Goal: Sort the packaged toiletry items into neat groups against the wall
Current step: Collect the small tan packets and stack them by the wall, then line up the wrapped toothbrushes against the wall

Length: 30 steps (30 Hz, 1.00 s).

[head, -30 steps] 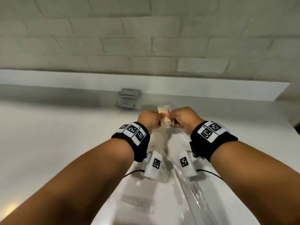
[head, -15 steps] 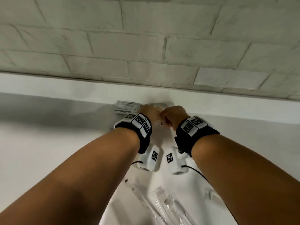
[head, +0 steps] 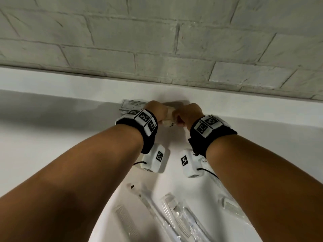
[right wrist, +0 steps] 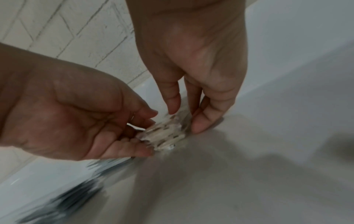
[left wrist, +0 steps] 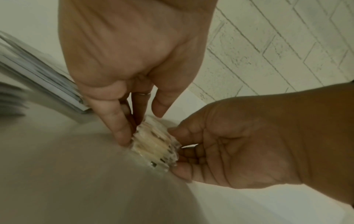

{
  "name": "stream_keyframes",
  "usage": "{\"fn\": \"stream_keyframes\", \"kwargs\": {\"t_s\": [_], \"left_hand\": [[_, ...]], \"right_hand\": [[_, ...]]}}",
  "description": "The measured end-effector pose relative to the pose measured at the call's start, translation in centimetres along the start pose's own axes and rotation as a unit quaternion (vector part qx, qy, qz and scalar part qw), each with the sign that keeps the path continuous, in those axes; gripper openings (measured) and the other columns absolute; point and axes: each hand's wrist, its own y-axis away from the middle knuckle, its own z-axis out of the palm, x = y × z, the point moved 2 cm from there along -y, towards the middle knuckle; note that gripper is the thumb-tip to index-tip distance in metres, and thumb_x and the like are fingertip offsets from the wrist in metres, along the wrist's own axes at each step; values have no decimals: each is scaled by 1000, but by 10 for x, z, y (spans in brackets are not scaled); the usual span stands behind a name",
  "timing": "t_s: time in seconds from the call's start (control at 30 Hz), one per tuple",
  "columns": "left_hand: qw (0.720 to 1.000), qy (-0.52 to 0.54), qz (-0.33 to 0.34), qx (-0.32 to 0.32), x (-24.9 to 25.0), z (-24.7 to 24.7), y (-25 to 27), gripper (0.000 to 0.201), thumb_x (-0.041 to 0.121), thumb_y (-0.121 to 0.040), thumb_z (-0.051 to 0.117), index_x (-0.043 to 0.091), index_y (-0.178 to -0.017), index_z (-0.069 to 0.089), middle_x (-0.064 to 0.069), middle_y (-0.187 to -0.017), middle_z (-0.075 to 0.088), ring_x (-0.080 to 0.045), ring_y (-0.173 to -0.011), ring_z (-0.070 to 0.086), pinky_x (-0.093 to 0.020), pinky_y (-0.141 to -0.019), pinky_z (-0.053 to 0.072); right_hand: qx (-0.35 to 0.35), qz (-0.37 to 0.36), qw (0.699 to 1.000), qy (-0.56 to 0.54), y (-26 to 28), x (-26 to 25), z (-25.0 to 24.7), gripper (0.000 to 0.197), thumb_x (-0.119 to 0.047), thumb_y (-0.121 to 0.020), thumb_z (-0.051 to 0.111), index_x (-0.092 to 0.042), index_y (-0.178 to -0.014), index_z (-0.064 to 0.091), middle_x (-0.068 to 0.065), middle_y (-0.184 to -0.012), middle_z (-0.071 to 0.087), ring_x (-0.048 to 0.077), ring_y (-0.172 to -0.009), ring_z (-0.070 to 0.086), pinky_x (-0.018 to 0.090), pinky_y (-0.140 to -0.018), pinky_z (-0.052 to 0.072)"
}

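A small stack of cream packets in clear wrap (head: 167, 117) rests on the white counter (head: 52, 137) close to the wall. My left hand (head: 155, 110) pinches its left side and my right hand (head: 188, 114) pinches its right side. In the left wrist view the left hand (left wrist: 139, 127) points its fingers down along the stack (left wrist: 153, 145), with the right hand (left wrist: 177, 151) curled against the other side. In the right wrist view the right hand (right wrist: 185, 119) has thumb and index finger on the stack (right wrist: 164, 134), and the left hand (right wrist: 149, 133) touches it.
Flat white printed packets (head: 132, 104) lie just left of the stack against the white upstand (head: 70, 88) under the brick wall (head: 157, 41). Nearer me lie a comb (head: 125, 219), wrapped toothbrushes (head: 174, 217) and another wrapped comb (head: 230, 206).
Both hands carried the cream stack away from me to the wall and lowered it onto the counter beside the flat white packets.
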Motion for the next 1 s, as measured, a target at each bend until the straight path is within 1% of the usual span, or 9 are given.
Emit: {"fn": "stream_keyframes", "kwargs": {"t_s": [0.1, 0.27, 0.43, 0.5, 0.57, 0.63, 0.7, 0.87, 1.0], "left_hand": [[997, 54, 24, 39, -1, -12, 16, 32, 20, -97, 49, 1, -121, 60, -19, -127, 60, -31, -113, 60, -35, -90, 53], [992, 94, 69, 53, 4, -30, 84, 7, 26, -98, 47, 21, -101, 51, -2, -108, 55, -19, -99, 56, -39, -96, 51], [980, -103, 155, -71, -9, 8, 164, 30, 29, -95, 52, 21, -122, 63, 3, -128, 60, -16, -110, 57, -22, -89, 41], [970, -135, 160, -126, -18, 31, 187, 34, 24, -94, 52, 29, -126, 61, 10, -130, 59, -13, -105, 60, -22, -87, 43], [957, -148, 179, -175, -27, 54, 206, 41, 17, -91, 49, 31, -128, 60, 12, -131, 57, -10, -101, 61, -24, -88, 48], [940, -197, 213, -178, -33, 70, 220, 45, 15, -91, 46, 31, -132, 56, 6, -137, 52, -14, -121, 52, -31, -105, 40], [931, -230, 235, -159, -37, 77, 228, 46, 12, -93, 43, 30, -135, 53, 1, -138, 48, -18, -129, 45, -32, -110, 34], [923, -270, 235, -139, -45, 79, 245, 49, 15, -91, 48, 25, -138, 48, -1, -137, 52, -20, -122, 50, -30, -101, 40], [889, -307, 322, -107, -39, 91, 261, 37, 28, -84, 59, 28, -121, 62, -1, -117, 59, -22, -109, 54, -36, -93, 46]], "right_hand": [[19, -17, 999, 21, 19, -3, -17, 31, -21, -90, 61, -4, -115, 62, 4, -83, 56, 17, -75, 56, 33, -77, 52], [23, -56, 982, 179, 84, 13, -64, 29, -27, -92, 59, -7, -112, 65, 10, -102, 64, 23, -91, 59, 32, -80, 46], [-83, -27, 862, 499, 149, 72, -80, 37, -33, -94, 53, -11, -121, 64, 11, -137, 54, 29, -124, 50, 36, -106, 38], [-92, -36, 853, 513, 173, 93, -77, 46, -39, -90, 57, -23, -133, 56, 5, -144, 47, 25, -130, 46, 36, -110, 35], [-87, -69, 851, 513, 195, 107, -70, 44, -40, -90, 56, -27, -133, 55, 3, -140, 49, 25, -127, 48, 38, -107, 38], [-76, -108, 844, 520, 210, 117, -60, 23, -41, -91, 52, -30, -107, 65, 4, -115, 55, 26, -109, 54, 35, -89, 45], [-45, -130, 835, 533, 220, 122, -46, 22, -48, -89, 51, -28, -84, 57, 3, -99, 48, 25, -96, 51, 32, -78, 44], [25, -174, 828, 532, 233, 124, -15, 37, -41, -88, 59, -15, -114, 58, 8, -117, 53, 29, -108, 52, 39, -88, 47], [78, -186, 853, 481, 247, 111, -8, 27, -10, -85, 54, -10, -112, 56, 13, -114, 55, 33, -101, 56, 38, -84, 49]]}}
